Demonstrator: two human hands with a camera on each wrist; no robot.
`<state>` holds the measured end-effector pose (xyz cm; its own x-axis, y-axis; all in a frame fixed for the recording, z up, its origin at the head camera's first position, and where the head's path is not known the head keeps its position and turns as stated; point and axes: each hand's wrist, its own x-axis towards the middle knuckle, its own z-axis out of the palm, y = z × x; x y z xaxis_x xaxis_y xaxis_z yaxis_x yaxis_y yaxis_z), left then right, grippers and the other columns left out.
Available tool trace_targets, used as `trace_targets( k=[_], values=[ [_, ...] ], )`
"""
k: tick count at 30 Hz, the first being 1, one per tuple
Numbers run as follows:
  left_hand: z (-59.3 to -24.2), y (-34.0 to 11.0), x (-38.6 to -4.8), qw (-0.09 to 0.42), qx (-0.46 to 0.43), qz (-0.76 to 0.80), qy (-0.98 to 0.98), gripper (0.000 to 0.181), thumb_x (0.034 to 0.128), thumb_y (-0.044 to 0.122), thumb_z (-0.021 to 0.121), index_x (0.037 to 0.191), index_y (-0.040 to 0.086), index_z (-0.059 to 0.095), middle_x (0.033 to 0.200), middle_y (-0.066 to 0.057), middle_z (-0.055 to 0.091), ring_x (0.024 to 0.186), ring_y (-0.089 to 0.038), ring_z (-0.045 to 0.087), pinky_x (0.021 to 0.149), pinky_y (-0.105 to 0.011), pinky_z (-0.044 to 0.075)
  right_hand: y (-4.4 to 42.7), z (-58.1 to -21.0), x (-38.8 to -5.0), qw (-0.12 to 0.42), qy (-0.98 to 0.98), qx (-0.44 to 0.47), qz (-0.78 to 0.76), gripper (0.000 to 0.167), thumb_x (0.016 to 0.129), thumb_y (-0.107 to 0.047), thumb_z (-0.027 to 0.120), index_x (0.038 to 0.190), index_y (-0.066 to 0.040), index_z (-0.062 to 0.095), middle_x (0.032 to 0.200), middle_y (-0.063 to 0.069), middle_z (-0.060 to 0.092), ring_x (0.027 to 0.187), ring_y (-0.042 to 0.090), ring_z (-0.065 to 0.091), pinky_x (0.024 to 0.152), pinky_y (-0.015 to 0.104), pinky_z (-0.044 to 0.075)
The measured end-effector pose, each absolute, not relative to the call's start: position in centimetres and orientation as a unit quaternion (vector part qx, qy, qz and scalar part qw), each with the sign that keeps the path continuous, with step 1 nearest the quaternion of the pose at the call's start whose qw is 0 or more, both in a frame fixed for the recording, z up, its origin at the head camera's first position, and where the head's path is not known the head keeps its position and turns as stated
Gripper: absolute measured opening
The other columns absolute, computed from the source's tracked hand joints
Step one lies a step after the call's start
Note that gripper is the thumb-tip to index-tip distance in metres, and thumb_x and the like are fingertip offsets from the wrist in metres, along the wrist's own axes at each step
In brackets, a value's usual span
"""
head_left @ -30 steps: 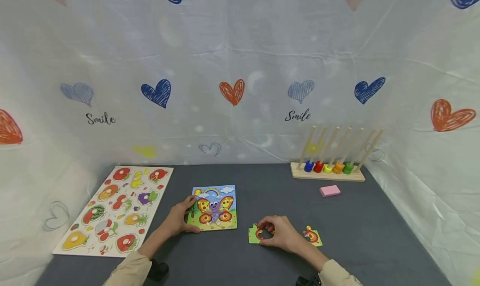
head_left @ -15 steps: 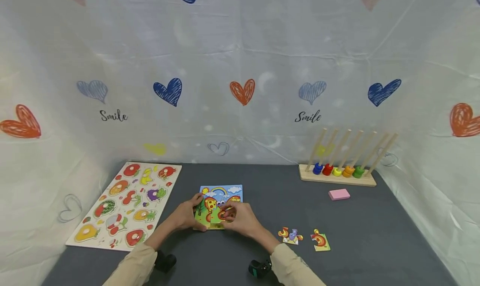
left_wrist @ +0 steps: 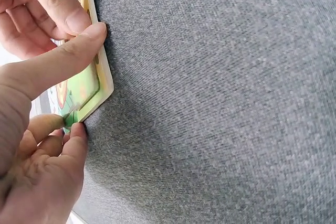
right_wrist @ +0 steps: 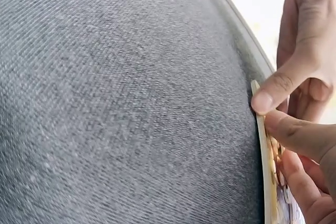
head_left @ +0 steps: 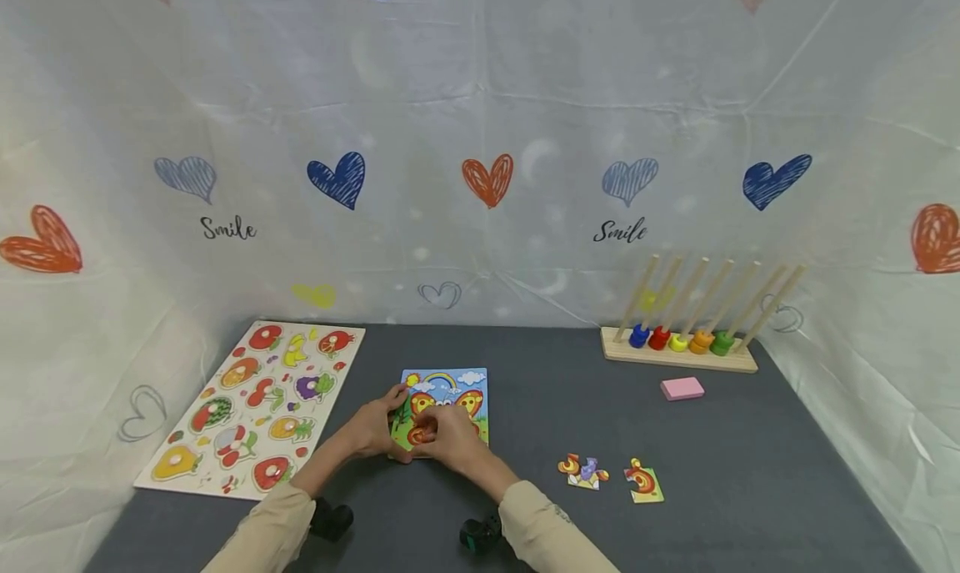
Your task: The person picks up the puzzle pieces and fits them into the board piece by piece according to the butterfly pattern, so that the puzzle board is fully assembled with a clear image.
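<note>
A square butterfly puzzle board (head_left: 472, 379) lies on the dark table. My left hand (head_left: 372, 427) grips its left side, thumb on the near edge and fingers at the far side of the corner. Over the board's lower left part, my right hand (head_left: 453, 438) holds a green puzzle piece (left_wrist: 84, 86) between thumb and curled fingers; that piece lies in the corner recess or just on it. The right hand covers much of the butterfly. Two loose puzzle pieces sit to the right: one with purple (head_left: 583, 472) and one with a red-orange swirl (head_left: 644, 481).
At the left lies a large fruit puzzle board (head_left: 247, 414). A wooden peg stacker (head_left: 678, 354) with coloured beads stands at the back right, a pink block (head_left: 682, 389) before it. White cloth (head_left: 420, 98) with printed hearts hangs behind the table.
My right hand picked the green piece up from the table at the right and brought it left onto the board's lower left corner. The left hand keeps its grip. The head view shifted slightly.
</note>
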<state>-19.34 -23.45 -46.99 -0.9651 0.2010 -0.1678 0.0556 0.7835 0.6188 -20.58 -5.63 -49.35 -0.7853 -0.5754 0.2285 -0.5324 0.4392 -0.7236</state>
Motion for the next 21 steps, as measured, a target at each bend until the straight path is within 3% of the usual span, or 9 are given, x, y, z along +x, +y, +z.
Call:
trace_targets(
  k=[5, 13, 21],
  values=[
    [-47.04, -23.58, -19.38, 0.115, 0.067, 0.311, 0.941, 0.109, 0.0557, 0.02, 0.094, 0.144, -0.008, 0.036, 0.149, -0.024, 0.034, 0.126, -0.042, 0.045, 0.101, -0.052, 0.039, -5.71, -49.21, -20.75, 0.008, 0.849, -0.335, -0.408, 0.033, 0.074, -0.009, 0.083, 0.103, 0.001, 0.071, 0.091, 0.008, 0.071, 0.075, 0.007, 0.066, 0.064, 0.012, 0.048],
    [-47.01, -23.57, -19.24, 0.11, 0.074, 0.313, 0.94, 0.108, 0.0564, 0.018, 0.094, 0.143, -0.009, 0.036, 0.149, -0.024, 0.033, 0.13, -0.046, 0.039, 0.1, -0.054, 0.039, -6.18, -49.43, -20.52, -0.007, 0.828, -0.41, -0.382, 0.034, 0.082, -0.009, 0.076, 0.114, -0.003, 0.068, 0.109, 0.007, 0.07, 0.097, 0.012, 0.065, 0.083, 0.018, 0.049],
    [-47.0, -23.7, -19.37, 0.104, 0.078, 0.31, 0.942, 0.107, 0.0574, 0.02, 0.094, 0.143, -0.009, 0.036, 0.148, -0.026, 0.035, 0.128, -0.045, 0.042, 0.101, -0.054, 0.038, -6.13, -49.82, -20.64, -0.007, 0.815, -0.392, -0.427, 0.029, 0.08, -0.004, 0.076, 0.108, 0.001, 0.069, 0.101, 0.011, 0.072, 0.092, 0.015, 0.069, 0.078, 0.017, 0.051]
  ],
)
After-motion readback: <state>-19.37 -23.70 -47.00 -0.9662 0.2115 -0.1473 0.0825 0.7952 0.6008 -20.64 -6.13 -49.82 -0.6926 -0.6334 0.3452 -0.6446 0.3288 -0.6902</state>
